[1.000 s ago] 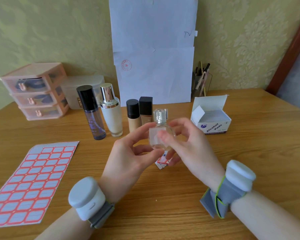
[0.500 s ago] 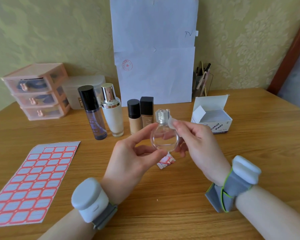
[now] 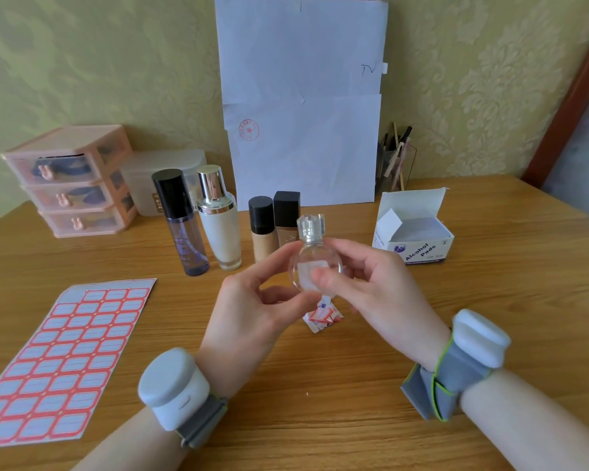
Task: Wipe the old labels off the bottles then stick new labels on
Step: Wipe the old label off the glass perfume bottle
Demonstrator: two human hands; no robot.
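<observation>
A small round clear glass bottle [image 3: 317, 254] with a clear square cap is held up over the table's middle. My left hand [image 3: 252, 314] pinches its left edge between thumb and forefinger. My right hand [image 3: 381, 290] holds a small white pad [image 3: 305, 270] against the bottle's front with the thumb, its fingers curled round behind the bottle. A sheet of new red-bordered labels [image 3: 65, 358] lies flat at the left. Several more bottles stand behind: a purple one [image 3: 187, 239], a white one [image 3: 221, 236] and two foundation bottles [image 3: 262, 232].
An open Alcohol Pads box [image 3: 422, 248] sits at the right. Torn red and white scraps [image 3: 322, 317] lie under the bottle. Pink drawers [image 3: 72, 181] and a frosted box stand back left, a pen holder [image 3: 397, 161] back right. White papers hang on the wall.
Half a second ago my right hand had lifted the pad up beside the bottle's cap. It has come back down onto the bottle's front. The left hand keeps its hold.
</observation>
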